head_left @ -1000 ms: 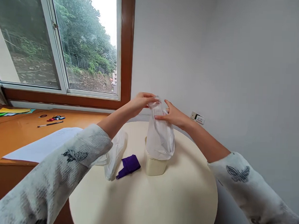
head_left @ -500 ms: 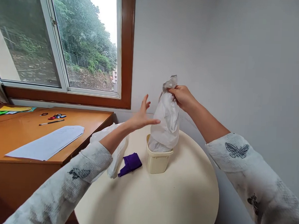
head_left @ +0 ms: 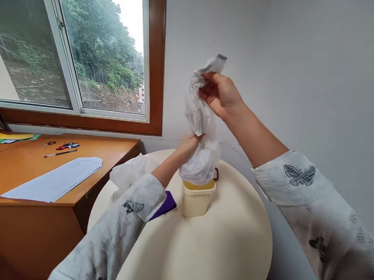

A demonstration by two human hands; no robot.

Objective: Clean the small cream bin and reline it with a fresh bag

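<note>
My right hand [head_left: 219,93] is raised high and grips the gathered top of a white plastic bag [head_left: 201,140]. The bag hangs stretched, its bulging bottom just above the cream tub [head_left: 198,199] on the round table [head_left: 225,246]. My left hand [head_left: 188,146] closes on the bag's middle from the left side. Yellow shows inside the tub's mouth.
A folded purple cloth [head_left: 166,203] and a second crumpled white bag [head_left: 130,174] lie left of the tub. The orange desk [head_left: 30,190] at left carries a white sheet [head_left: 55,179], a pen and scissors. A window and a wall stand behind the table.
My right hand has lifted the bag from inside the tub to above it. My left hand went from open beside the bag to closed on its middle.
</note>
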